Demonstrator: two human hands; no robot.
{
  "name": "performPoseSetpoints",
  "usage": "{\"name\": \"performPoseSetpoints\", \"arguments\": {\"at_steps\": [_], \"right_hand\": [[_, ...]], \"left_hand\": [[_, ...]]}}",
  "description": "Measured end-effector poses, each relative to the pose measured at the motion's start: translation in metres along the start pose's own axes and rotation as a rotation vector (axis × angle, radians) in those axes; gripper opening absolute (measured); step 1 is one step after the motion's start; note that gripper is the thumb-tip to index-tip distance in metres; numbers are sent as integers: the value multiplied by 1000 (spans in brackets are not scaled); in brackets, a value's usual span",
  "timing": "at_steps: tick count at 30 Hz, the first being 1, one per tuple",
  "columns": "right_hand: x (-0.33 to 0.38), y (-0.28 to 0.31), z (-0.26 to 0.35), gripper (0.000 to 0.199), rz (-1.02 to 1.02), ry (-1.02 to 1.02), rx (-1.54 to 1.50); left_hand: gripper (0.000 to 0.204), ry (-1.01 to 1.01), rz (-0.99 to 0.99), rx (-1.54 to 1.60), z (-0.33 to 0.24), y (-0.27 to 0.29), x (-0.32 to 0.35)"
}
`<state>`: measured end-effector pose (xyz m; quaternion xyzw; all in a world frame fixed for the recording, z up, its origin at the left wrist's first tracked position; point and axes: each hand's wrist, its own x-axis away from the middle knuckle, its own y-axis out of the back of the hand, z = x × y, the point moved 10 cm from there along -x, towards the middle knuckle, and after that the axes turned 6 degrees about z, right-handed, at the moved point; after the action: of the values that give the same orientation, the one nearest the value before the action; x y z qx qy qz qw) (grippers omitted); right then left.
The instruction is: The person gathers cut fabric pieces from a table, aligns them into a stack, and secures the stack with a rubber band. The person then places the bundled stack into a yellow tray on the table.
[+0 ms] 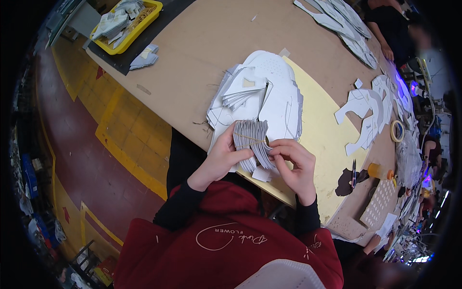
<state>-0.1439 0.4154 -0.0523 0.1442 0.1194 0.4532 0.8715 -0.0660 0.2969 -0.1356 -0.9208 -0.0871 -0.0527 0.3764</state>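
Note:
A thick bundle of grey-white cut shoe pieces stands between my hands, with a thin tan rubber band around it. My left hand grips the bundle's left side, thumb across its front. At the right side, my right hand has its thumb and fingers pinched at the bundle's edge and band. Just beyond lies a large stack of white shoe-upper pieces with loose threads. On it rests a smaller fanned bundle of white pieces. A small white tag shows below the held bundle.
A yellow tray holds bundled pieces and rubber bands at the far left. More cut pieces lie to the right, near a tape roll, a pen-like tool and an orange-yellow bottle. A person's arm reaches in at far right.

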Motion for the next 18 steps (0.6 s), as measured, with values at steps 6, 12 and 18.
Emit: {"name": "performPoseSetpoints", "arguments": {"at_steps": [6, 12, 18], "right_hand": [[-3, -2, 7, 16, 13, 12, 40], [-1, -2, 2, 14, 18, -6, 78], [-1, -6, 25, 20, -7, 230, 388]], "left_hand": [[59, -13, -7, -5, -4, -4, 1], [59, -14, 6, -32, -6, -6, 1], [68, 20, 5, -34, -4, -4, 0]]}}
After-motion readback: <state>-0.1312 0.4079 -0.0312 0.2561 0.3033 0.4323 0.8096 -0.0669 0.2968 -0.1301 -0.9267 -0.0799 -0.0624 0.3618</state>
